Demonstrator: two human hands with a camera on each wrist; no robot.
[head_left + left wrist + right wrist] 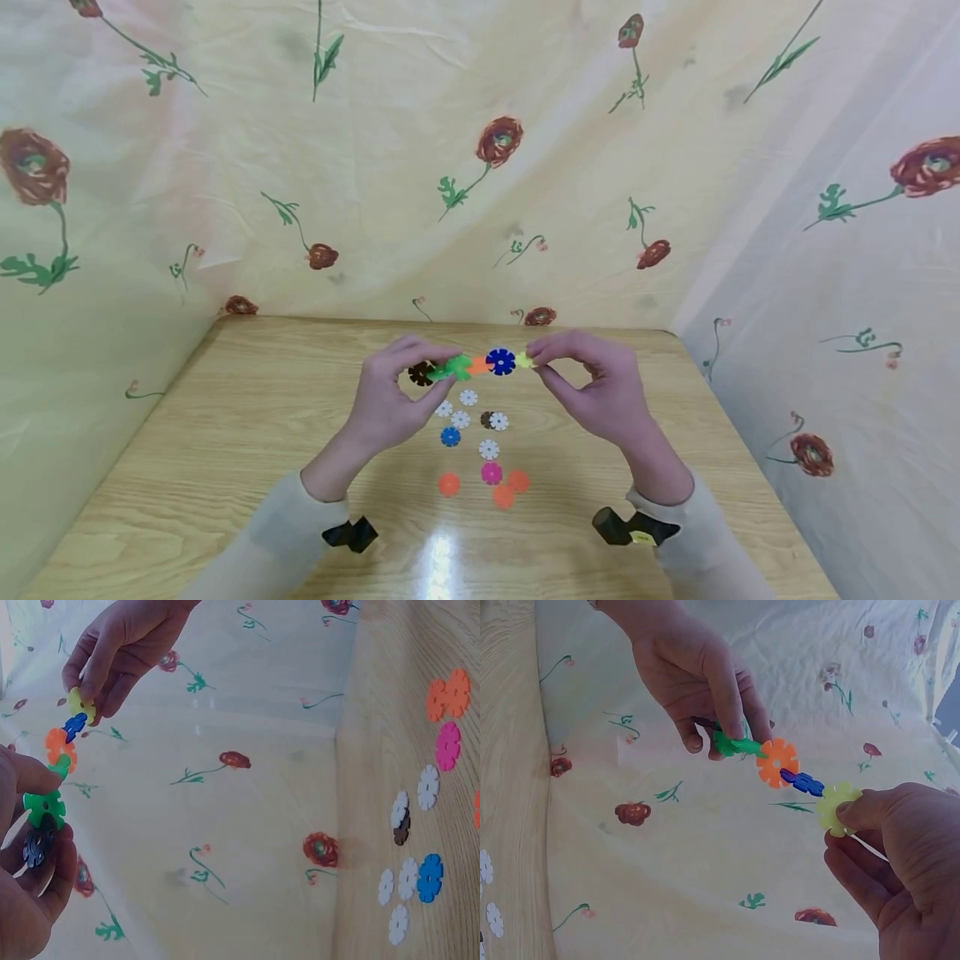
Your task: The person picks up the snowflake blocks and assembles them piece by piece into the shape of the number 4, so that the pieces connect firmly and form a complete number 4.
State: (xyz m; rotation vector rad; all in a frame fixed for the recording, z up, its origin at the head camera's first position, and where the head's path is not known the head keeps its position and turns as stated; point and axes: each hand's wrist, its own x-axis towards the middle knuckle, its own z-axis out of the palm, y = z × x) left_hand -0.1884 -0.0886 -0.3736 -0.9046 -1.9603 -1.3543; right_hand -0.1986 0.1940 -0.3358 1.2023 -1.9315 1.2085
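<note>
A chain of notched plastic discs is held up above the table between both hands. Its dark disc (37, 844) is at the left end, followed by green discs (43, 808), an orange disc (777, 763), a dark blue disc (501, 362) and a yellow disc (838, 811). My left hand (390, 392) pinches the green part between thumb and fingers, partly covering it. At the other end, my right hand (603, 383) grips the yellow disc between thumb and fingertips. In the right wrist view the left fingers hide the dark end.
Below the hands, loose discs lie on the wooden table (247, 433): several white ones (489, 450), a brown one partly under a white one, a blue one (450, 437), a pink one (491, 473) and 3 orange ones (449, 485). Flowered cloth (390, 167) surrounds the back and sides.
</note>
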